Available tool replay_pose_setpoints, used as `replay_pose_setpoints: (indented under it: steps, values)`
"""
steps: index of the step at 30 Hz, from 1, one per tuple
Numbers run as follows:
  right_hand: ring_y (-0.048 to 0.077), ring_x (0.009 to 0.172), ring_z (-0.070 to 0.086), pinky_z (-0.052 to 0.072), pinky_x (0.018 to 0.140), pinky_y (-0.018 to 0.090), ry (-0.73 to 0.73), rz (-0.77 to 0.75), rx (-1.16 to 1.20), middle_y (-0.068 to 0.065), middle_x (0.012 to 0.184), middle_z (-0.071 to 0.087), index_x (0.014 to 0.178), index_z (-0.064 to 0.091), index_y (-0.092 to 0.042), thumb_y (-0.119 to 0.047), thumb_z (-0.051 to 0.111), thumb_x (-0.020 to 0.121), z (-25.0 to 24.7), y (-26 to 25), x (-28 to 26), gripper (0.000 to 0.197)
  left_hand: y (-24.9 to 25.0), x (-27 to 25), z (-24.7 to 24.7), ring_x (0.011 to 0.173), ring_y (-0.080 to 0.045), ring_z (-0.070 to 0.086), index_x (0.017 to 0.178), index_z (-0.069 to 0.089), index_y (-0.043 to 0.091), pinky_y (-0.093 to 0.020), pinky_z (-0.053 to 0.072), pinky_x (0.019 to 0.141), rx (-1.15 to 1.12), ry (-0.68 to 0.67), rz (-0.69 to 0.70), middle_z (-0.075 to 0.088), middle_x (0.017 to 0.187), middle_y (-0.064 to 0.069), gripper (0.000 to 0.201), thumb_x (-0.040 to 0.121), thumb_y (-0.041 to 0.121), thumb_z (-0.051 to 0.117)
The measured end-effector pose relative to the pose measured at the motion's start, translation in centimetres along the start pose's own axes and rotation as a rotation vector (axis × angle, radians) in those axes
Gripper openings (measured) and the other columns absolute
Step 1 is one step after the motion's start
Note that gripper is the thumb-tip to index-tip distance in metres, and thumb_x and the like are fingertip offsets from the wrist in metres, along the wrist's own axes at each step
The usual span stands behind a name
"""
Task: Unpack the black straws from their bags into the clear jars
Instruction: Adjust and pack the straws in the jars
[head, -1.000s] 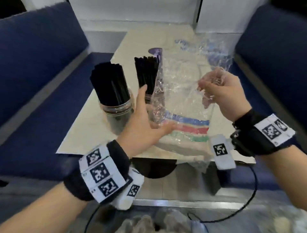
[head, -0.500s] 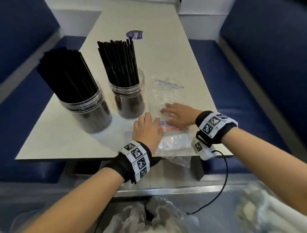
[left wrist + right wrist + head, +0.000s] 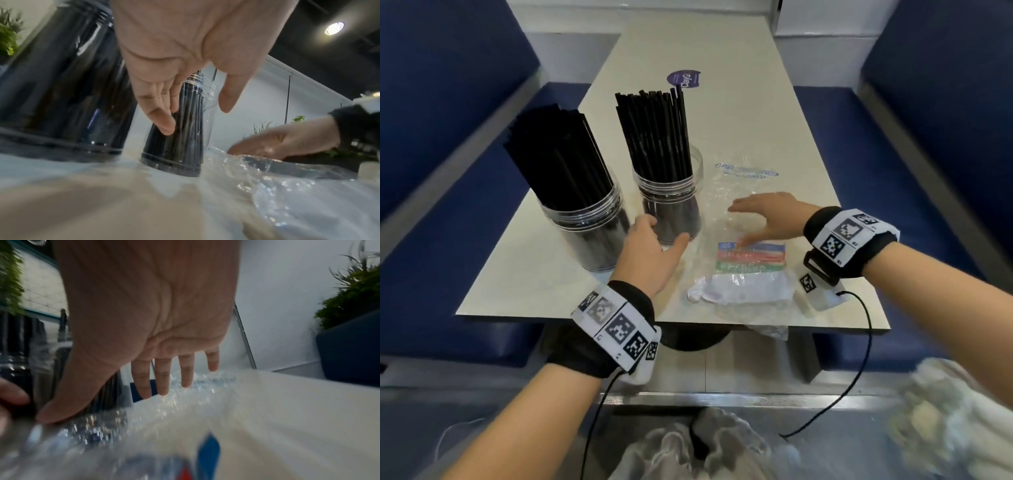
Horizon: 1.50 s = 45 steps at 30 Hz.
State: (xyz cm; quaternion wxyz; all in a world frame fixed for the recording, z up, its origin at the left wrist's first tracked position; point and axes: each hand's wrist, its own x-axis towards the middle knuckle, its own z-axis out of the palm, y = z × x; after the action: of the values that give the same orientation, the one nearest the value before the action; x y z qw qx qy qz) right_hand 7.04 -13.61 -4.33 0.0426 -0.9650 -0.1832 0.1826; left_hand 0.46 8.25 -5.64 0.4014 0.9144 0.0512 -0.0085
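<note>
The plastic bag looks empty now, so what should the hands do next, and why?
Probably lift the empty bag off the table and put it aside. It lies flat with no straws visible inside, while both jars, the left jar and the right jar, already hold black straws. The right hand rests open on the bag, and the left hand is open near the right jar.

Glossy plastic bag [image 3: 743,212]; seemingly matt table [image 3: 722,120]

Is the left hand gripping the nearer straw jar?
No: the left hand hangs open beside the jar, fingers straight and apart from the thumb, closed round nothing.
</note>
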Motion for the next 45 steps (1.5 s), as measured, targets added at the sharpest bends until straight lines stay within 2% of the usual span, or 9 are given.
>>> replay_pose_setpoints:
  steps: [7, 11, 18, 25, 29, 34, 37, 40, 45]
  values:
    - [0.020, 0.138, 0.031, 0.028, 0.114, 0.034, 0.260, -0.228, 0.188, 0.005, 0.153, 0.027, 0.146, 0.019, -0.023, -0.036, 0.064, 0.083, -4.9, -3.4, -1.2, 0.079, 0.8, 1.3, -0.4, 0.131, -0.030, 0.041, 0.145, 0.017, 0.010, -0.036, 0.036, 0.103, -0.092, -0.023, -0.044, 0.043, 0.143, -0.016, 0.087, 0.081, 0.040, 0.068]
    - [0.024, 0.141, 0.025, 0.025, 0.114, 0.034, 0.212, -0.240, 0.059, 0.007, 0.157, 0.015, 0.143, 0.030, -0.022, -0.028, 0.057, 0.090, -5.2, -5.3, 0.3, 0.060, 0.6, 2.4, -0.7, 0.129, -0.031, 0.044, 0.144, 0.017, 0.011, -0.038, 0.038, 0.101, -0.088, -0.024, -0.063, 0.045, 0.141, -0.016, 0.091, 0.078, 0.043, 0.070]
    - [0.026, 0.117, 0.052, 0.035, 0.097, 0.028, 0.289, -0.246, 0.122, 0.011, 0.128, 0.056, 0.118, 0.060, -0.010, -0.026, 0.047, 0.095, -5.3, -7.5, 0.8, 0.030, -1.0, 3.8, -1.7, 0.129, -0.028, 0.046, 0.147, 0.017, 0.015, -0.039, 0.038, 0.105, -0.074, -0.057, -0.055, 0.045, 0.142, -0.013, 0.099, 0.073, 0.046, 0.074]
    - [0.018, 0.119, 0.052, 0.026, 0.085, 0.011, 0.203, -0.330, 0.099, 0.002, 0.131, 0.057, 0.126, 0.056, -0.016, -0.027, 0.049, 0.094, -6.1, -9.0, 0.1, 0.034, -2.2, 4.2, -2.0, 0.126, -0.018, 0.046, 0.139, 0.024, 0.015, -0.034, 0.040, 0.105, -0.190, -0.007, 0.016, 0.049, 0.136, -0.002, 0.114, 0.049, 0.039, 0.090]
    - [0.021, 0.118, 0.053, 0.034, 0.095, 0.021, 0.083, -0.389, 0.001, 0.003, 0.133, 0.055, 0.132, 0.051, -0.019, -0.019, 0.050, 0.094, -7.0, -9.7, -0.9, 0.038, -2.7, 4.3, -1.5, 0.123, -0.017, 0.048, 0.135, 0.028, 0.012, -0.032, 0.042, 0.103, -0.249, 0.055, 0.018, 0.051, 0.131, -0.003, 0.108, 0.050, 0.037, 0.090]
    - [0.012, 0.077, 0.049, 0.039, 0.073, 0.016, 0.373, -0.374, -0.061, 0.010, 0.111, 0.064, 0.108, 0.065, -0.009, -0.023, 0.050, 0.093, -10.0, -10.9, -0.9, 0.026, -2.8, 4.6, -1.3, 0.121, -0.019, 0.050, 0.131, 0.033, 0.012, -0.035, 0.042, 0.105, -0.263, 0.057, 0.014, 0.052, 0.129, -0.004, 0.098, 0.053, 0.029, 0.090]
    - [0.017, 0.093, 0.050, 0.046, 0.091, 0.036, 0.588, -0.348, 0.047, 0.012, 0.119, 0.053, 0.122, 0.051, -0.013, -0.041, 0.055, 0.086, -11.6, -12.0, 0.6, 0.045, -2.5, 4.4, -1.3, 0.121, -0.018, 0.049, 0.131, 0.033, 0.011, -0.031, 0.041, 0.105, -0.241, 0.040, 0.031, 0.053, 0.129, -0.004, 0.097, 0.054, 0.028, 0.090]
    - [0.030, 0.123, 0.045, 0.041, 0.103, 0.048, 0.476, -0.245, 0.089, 0.012, 0.137, 0.039, 0.141, 0.028, -0.029, -0.062, 0.058, 0.075, -11.6, -12.8, 3.1, 0.080, -2.4, 4.3, -1.3, 0.123, -0.018, 0.047, 0.133, 0.031, 0.011, -0.031, 0.039, 0.106, -0.231, 0.028, 0.032, 0.051, 0.131, -0.004, 0.098, 0.055, 0.029, 0.089]
    - [0.024, 0.115, 0.051, 0.041, 0.096, 0.029, 0.361, -0.159, 0.193, 0.007, 0.129, 0.050, 0.133, 0.041, -0.027, -0.059, 0.061, 0.077, -11.1, -13.2, 5.5, 0.068, -2.4, 4.4, -1.5, 0.125, -0.020, 0.045, 0.132, 0.030, 0.013, -0.035, 0.039, 0.107, -0.218, -0.005, 0.029, 0.049, 0.133, -0.005, 0.098, 0.056, 0.030, 0.089]
